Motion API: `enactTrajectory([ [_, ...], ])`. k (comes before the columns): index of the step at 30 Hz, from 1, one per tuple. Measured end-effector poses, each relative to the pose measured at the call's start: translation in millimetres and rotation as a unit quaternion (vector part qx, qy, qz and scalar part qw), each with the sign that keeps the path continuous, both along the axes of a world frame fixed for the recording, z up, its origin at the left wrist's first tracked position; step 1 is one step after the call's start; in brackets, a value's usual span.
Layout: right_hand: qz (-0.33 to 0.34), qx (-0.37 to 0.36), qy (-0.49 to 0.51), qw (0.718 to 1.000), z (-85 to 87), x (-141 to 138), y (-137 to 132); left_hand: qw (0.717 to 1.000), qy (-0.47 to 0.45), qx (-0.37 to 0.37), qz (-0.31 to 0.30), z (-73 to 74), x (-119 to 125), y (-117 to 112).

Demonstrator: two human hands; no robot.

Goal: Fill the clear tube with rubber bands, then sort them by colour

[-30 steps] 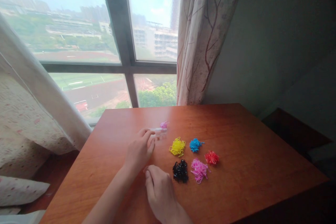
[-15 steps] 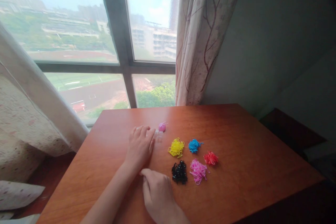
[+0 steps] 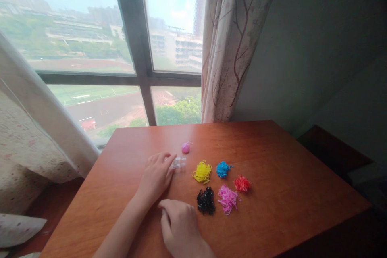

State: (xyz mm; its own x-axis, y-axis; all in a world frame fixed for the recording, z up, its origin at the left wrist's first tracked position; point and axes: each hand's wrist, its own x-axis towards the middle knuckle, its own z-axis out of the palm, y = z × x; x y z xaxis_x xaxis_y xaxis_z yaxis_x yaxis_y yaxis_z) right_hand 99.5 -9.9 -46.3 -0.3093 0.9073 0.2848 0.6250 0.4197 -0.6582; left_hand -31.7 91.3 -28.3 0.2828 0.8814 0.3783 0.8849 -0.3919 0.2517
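The left hand (image 3: 155, 177) lies flat on the desk (image 3: 287, 169) and its grip is open. The fingers are nearly straight, and only their tips touch a small clear piece (image 3: 179, 163) at 2 o'clock from the hand. They rest on it and do not close around it. The right hand (image 3: 178, 225) is nearer to the person, knuckles up and fingers curled under, so I cannot tell if its grip has anything inside. At 2 o'clock from it is the black pile (image 3: 206, 200), near but not touching.

A little pink ball (image 3: 185, 148) sits at 1 o'clock from the clear piece, apart from it. From 3 to 5 o'clock of the piece lie the yellow pile (image 3: 202, 171), the blue pile (image 3: 223, 169), the red pile (image 3: 242, 183) and the pink pile (image 3: 227, 198), each separate from the others.

The clear piece looks light and smooth. Pressed by fingertips from one side only, it may slip or jump away — most likely into the yellow pile, which is close. It is also hard to see against the wood. The piles are loose, so a careless sweep of the right hand could mix black with pink. The ball, I think, may roll if it is bumped.
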Motion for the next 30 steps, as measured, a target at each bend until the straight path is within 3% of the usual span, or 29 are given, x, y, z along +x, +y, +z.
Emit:
enactTrajectory([
  [5,0.003,-0.005,0.007,1.000,-2.2,0,0,0.971,-0.233,-0.039,-0.025,-4.1,-3,-1],
  [8,0.004,-0.004,0.002,1.000,-2.2,-1,0,0.950,-0.305,-0.063,-0.024,-3.1,-5,-7],
  [14,0.005,0.006,-0.012,1.000,1.8,0,-1,0.942,-0.324,-0.081,-0.045,0.3,-10,-23],
  [19,0.008,0.010,-0.012,1.000,4.0,0,-1,0.917,-0.372,-0.119,-0.077,-2.4,-5,-25],
  [24,0.005,0.007,-0.013,1.000,3.1,0,-1,0.901,-0.404,-0.139,-0.073,-3.7,-3,-24],
  [30,0.003,0.008,-0.004,1.000,3.7,0,-1,0.923,-0.357,-0.118,-0.079,-3.8,-6,-21],
])
